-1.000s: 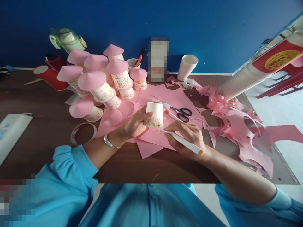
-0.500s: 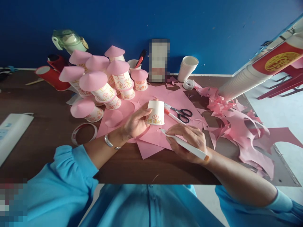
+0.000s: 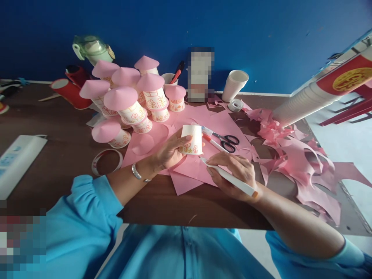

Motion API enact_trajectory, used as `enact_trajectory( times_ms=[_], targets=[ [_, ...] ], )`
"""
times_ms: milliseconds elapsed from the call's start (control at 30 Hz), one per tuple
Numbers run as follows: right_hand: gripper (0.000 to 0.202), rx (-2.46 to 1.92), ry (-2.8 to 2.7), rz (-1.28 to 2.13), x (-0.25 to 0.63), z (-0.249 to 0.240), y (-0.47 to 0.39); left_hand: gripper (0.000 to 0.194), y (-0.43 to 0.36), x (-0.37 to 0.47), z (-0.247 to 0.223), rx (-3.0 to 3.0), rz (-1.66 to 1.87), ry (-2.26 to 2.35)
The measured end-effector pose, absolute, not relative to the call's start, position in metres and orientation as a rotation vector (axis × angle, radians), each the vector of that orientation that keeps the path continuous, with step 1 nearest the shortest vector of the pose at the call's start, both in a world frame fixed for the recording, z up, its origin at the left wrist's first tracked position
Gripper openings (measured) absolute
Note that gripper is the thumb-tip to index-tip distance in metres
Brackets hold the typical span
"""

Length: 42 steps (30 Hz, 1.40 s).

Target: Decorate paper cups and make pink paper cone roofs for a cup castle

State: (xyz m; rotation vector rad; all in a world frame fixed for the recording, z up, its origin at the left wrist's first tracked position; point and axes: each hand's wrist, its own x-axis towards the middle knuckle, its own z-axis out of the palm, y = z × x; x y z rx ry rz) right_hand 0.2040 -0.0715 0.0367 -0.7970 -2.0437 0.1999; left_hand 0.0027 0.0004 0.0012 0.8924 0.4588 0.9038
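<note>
My left hand [image 3: 171,151] is closed around a white paper cup [image 3: 192,137], held upside down above the pink paper. Red and yellow flowers and grass are drawn round the cup's lower part near its rim. My right hand [image 3: 234,174] grips a white marker [image 3: 229,177] with an orange end; its tip points at the cup's rim, a little apart from it. Behind the hands lie black-handled scissors [image 3: 229,143] and a red-and-white marker [image 3: 213,143]. Pink sheets [image 3: 188,182] spread under both hands.
Several decorated cups with pink cone roofs [image 3: 120,99] stand at left. A tape roll [image 3: 107,162] lies before them. Stacked white cups [image 3: 235,85] and clear tape [image 3: 235,105] are at the back. Pink scraps [image 3: 302,155] and a long cup sleeve [image 3: 316,93] occupy the right.
The cup has turned slightly in my left hand, so different drawn flowers face me. The marker stays near the rim. The whole view has shifted a little.
</note>
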Motion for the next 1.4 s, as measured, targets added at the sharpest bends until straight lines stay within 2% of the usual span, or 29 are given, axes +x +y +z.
enact_trajectory(
  times_ms=[367,567,800,1400],
  targets=[
    [0.025,-0.754,-2.021,0.218,0.2037,0.037,-0.0695,0.041,0.0008,0.0011,0.0031,0.847,0.869,0.436],
    [0.022,-0.76,-2.016,0.215,0.2031,0.0356,-0.0692,0.051,0.0026,0.0027,0.0007,0.825,0.929,0.396],
    [0.016,-0.769,-2.007,0.203,0.2024,0.037,-0.0694,0.036,0.0037,-0.0004,0.0006,0.733,0.889,0.494],
    [0.017,-0.747,-2.059,0.16,0.2018,0.0302,-0.0671,0.037,-0.0027,0.0045,0.006,0.956,0.897,0.434]
  ],
)
